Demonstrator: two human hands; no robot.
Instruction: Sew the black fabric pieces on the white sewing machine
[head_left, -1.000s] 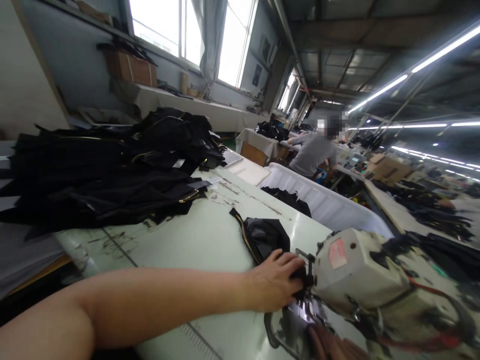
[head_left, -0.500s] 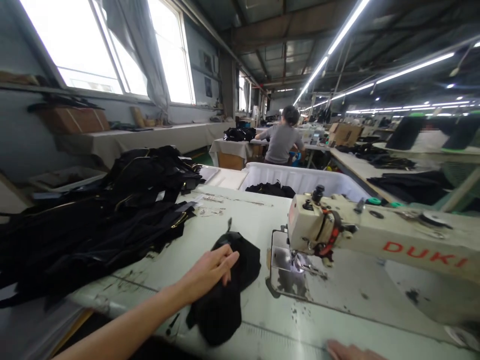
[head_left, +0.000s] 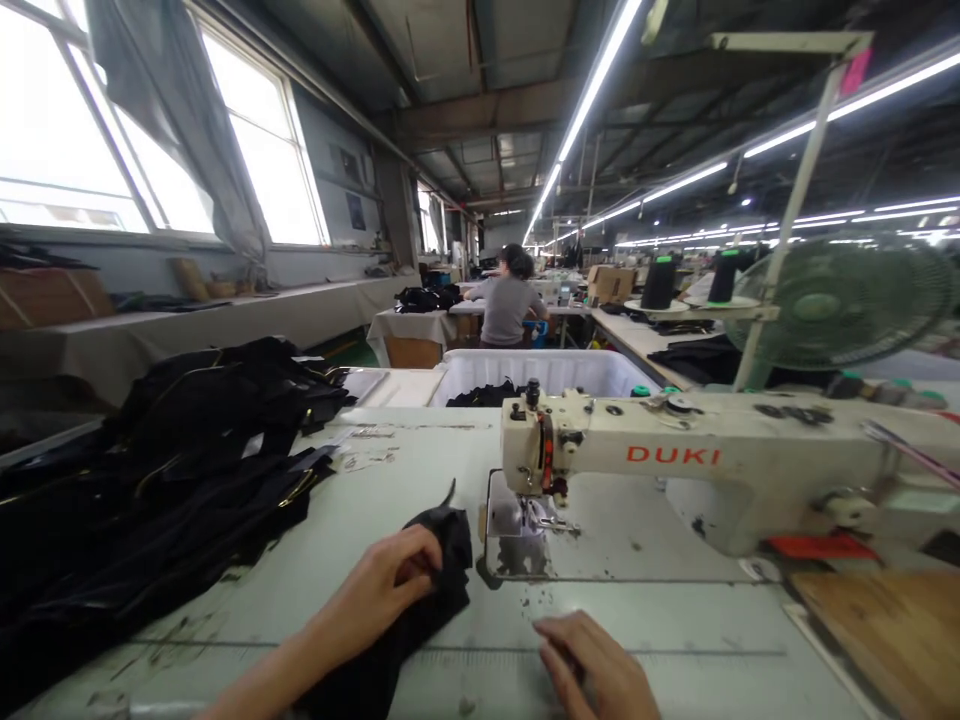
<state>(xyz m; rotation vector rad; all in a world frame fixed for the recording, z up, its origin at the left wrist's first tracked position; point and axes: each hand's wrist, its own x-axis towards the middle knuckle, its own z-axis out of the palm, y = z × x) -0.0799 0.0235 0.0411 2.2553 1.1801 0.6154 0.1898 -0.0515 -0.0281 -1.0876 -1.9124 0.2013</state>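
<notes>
My left hand (head_left: 397, 572) pinches a black fabric piece (head_left: 448, 550) between thumb and fingers. The cloth lies on the pale green table, left of the sewing machine (head_left: 604, 440), and a thin strip sticks up from its far end. Part of the fabric is hidden under my left hand and forearm. Over the table in front of the machine is my right hand (head_left: 596, 668), its thumb apart from the loosely bent fingers, with nothing seen in it. The needle and presser foot area (head_left: 534, 515) is lit, with no fabric under it.
A heap of black garments (head_left: 225, 450) with gold zips covers the table's left side. Behind the machine stands a white bin (head_left: 555, 368) holding black cloth. Thread cones (head_left: 658, 283) and a fan (head_left: 832, 300) are at right. A person (head_left: 510, 305) sits farther ahead.
My view has turned right, showing more of the machine. My left hand has gone from resting over the fabric to pinching it. My right hand has come farther into view.
</notes>
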